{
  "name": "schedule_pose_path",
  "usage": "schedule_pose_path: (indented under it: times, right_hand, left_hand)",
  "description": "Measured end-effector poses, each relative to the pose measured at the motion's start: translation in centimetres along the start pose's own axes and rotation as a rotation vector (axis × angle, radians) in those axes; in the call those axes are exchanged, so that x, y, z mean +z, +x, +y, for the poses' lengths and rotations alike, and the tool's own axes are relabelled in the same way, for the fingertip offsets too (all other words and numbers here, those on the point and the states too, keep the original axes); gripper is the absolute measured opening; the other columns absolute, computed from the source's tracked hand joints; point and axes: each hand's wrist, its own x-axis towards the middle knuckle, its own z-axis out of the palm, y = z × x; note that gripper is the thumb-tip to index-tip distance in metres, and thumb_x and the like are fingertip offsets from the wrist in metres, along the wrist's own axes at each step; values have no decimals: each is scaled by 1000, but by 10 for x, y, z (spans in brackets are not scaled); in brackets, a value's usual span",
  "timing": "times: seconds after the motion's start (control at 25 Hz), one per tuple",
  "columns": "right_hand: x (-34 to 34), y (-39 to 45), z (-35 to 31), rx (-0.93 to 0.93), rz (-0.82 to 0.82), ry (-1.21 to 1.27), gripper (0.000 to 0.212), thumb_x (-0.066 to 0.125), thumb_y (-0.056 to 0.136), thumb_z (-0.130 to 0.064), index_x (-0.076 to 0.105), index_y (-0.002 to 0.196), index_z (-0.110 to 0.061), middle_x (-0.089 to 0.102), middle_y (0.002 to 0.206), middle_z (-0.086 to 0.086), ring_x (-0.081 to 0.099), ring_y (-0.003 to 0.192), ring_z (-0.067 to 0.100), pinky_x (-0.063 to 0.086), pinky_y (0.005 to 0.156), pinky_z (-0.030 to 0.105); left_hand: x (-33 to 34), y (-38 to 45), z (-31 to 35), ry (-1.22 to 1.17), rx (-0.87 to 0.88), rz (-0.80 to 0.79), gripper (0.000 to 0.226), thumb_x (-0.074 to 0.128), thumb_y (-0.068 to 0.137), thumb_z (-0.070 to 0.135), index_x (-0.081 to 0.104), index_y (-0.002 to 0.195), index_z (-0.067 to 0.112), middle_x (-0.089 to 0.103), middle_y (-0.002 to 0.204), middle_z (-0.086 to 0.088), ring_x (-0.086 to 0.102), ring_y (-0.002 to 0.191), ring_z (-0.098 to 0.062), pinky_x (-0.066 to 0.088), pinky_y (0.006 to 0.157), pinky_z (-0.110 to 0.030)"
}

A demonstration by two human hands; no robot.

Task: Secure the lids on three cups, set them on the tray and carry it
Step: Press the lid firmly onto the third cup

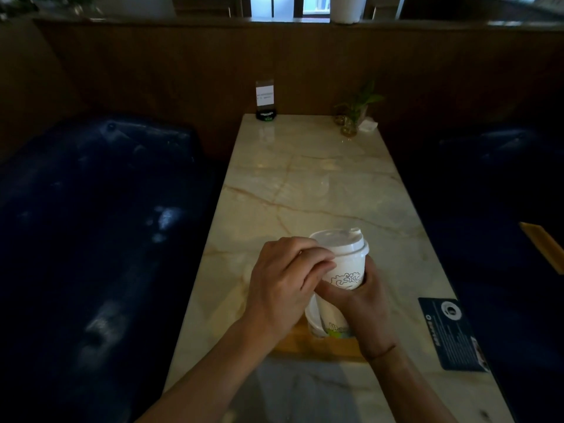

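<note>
Above the wooden tray (317, 346) on the marble surface (308, 184), the right hand (363, 303) has its grip wrapped around a white cup (348, 273). The left hand (283, 285) pinches the lid (338, 241) rim. Beyond stands a small plant (355, 111).

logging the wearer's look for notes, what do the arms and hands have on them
Both forearms are bare, with no sleeves in view. The right hand has a thin dark band around its wrist. The left hand shows no ring, watch or glove.
</note>
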Motion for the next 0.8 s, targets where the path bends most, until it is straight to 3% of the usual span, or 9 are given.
schedule_pose_path:
  times: [0.08, 0.32, 0.48, 0.6, 0.8]
  right_hand:
    - [-6, -4, -5, 8, -40, 43, 76, 87, 47, -44, 61, 114, -20, 75, 100, 6, 74, 89, 23, 59, 78, 55]
    - [-20, -7, -13, 116, -163, 182, 76, 93, 53, -4, 57, 120, -6, 71, 108, 23, 67, 100, 47, 52, 85, 69]
    - [-26, -8, -16, 135, -269, 239, 81, 93, 49, -7, 57, 121, -1, 70, 108, 29, 64, 102, 53, 50, 88, 70]
    - [-28, -5, -16, 103, -291, 218, 81, 88, 48, -17, 58, 122, -2, 71, 108, 26, 66, 101, 50, 54, 87, 64]
    - [-27, 8, -16, 54, -321, 51, 64, 86, 66, -12, 58, 124, -5, 72, 111, 19, 69, 104, 38, 52, 92, 61]
  left_hand:
    - [-3, 0, 0, -44, -1, 19, 17, 67, 94, 29, 75, 95, 14, 69, 98, 2, 62, 89, -10, 50, 80, -32]
    - [-16, -1, -2, -194, -32, 7, 11, 69, 93, 29, 69, 102, 23, 63, 105, 10, 62, 95, -8, 53, 82, -29]
    - [-19, -2, -2, -214, -43, 4, 11, 68, 93, 31, 67, 102, 25, 62, 106, 11, 64, 94, -11, 53, 85, -26]
    - [-21, -2, -7, -217, -33, 5, 10, 68, 93, 31, 67, 102, 26, 62, 106, 13, 63, 94, -10, 51, 86, -23]
    - [-10, -7, -15, -119, 37, 69, 10, 71, 94, 24, 68, 103, 20, 61, 107, 11, 57, 98, -2, 48, 88, -21]
